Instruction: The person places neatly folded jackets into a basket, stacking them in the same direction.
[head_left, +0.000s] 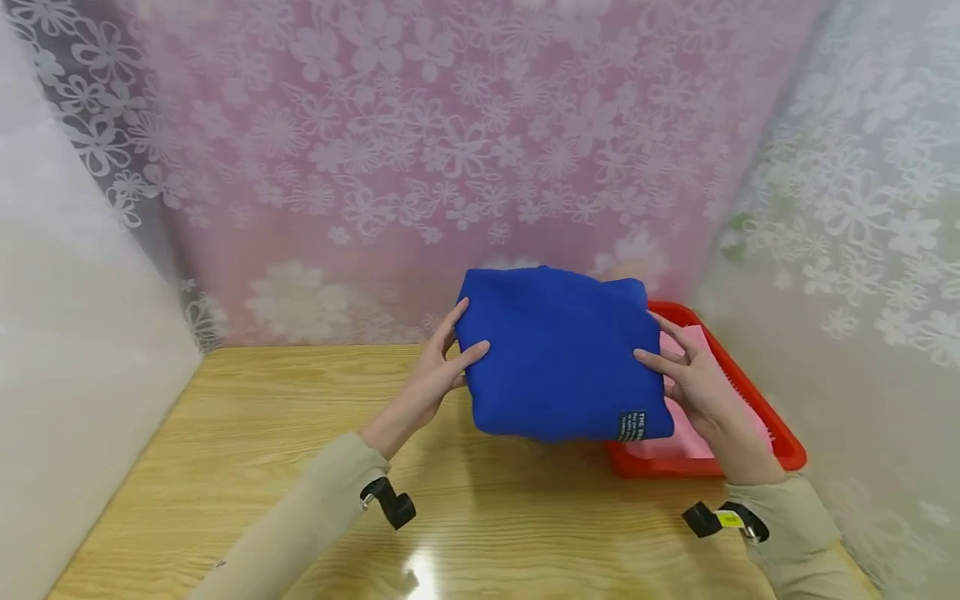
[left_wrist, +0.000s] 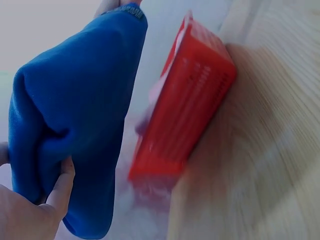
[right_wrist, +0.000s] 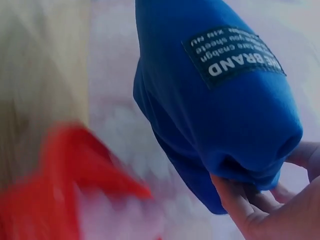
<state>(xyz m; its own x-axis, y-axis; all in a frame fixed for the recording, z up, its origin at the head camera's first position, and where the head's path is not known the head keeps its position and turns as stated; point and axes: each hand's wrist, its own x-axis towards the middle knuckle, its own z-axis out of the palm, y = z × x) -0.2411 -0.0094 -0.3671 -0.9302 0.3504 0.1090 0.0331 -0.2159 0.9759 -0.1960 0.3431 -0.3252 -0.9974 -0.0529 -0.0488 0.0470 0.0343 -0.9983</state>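
Note:
A folded blue garment [head_left: 562, 358] with a dark printed label [head_left: 632, 425] at its lower right corner is held up above the table. My left hand [head_left: 438, 367] grips its left edge, thumb on the front face. On the other side my right hand [head_left: 693, 375] pinches the right edge, thumb likewise in front. In the left wrist view, fingers [left_wrist: 62, 187] press into the folds at the garment's end. White lettering on the label [right_wrist: 230, 55] shows in the right wrist view, beside the right hand [right_wrist: 280, 205].
A red plastic basket [head_left: 789, 450] with slotted walls stands at the right of the wooden table [head_left: 300, 417]. Pink cloth [head_left: 690, 433] lies in it, partly behind the garment. Flower-patterned curtains [head_left: 450, 167] enclose the table at the back and sides.

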